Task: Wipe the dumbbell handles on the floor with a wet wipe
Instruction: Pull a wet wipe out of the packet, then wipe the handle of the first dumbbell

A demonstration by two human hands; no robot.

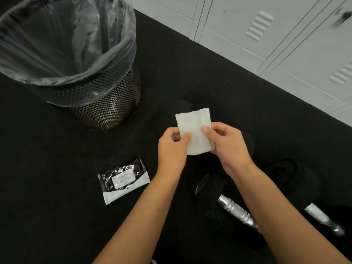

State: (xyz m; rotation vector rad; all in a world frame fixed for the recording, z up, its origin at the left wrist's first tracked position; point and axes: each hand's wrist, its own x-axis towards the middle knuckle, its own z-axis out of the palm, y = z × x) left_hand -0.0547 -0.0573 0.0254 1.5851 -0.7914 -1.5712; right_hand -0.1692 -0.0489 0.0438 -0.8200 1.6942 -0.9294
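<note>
The wet wipe point(194, 130) is up in the air, pinched at its left edge by the left hand point(172, 147) and at its right edge by the right hand point(228, 143), thumbs on the near face, the sheet looking folded and not yet spread. It hangs above the black floor point(57, 187), well clear of the steel.

Below the right forearm lie the two dumbbell handles: the nearer handle point(236, 210) partly hidden under the arm, the farther handle point(322, 219) towards the floor's right edge. Their black heads melt into the dark mat, so their outlines are hard to read.

Progress, by my reading: wipe out and ready, no handle touched by it now, so the wiping seems to lie ahead. Whether either handle is already clean, I cannot tell.

Left of the hands rests the wipe packet point(123, 180), flat on the floor. Farther off, at the far left, stands the mesh bin point(106, 103) with its clear liner. Pale lockers point(266, 35) line the floor's far right edge. There's open mat between packet and dumbbells, so room to swing down and right.
</note>
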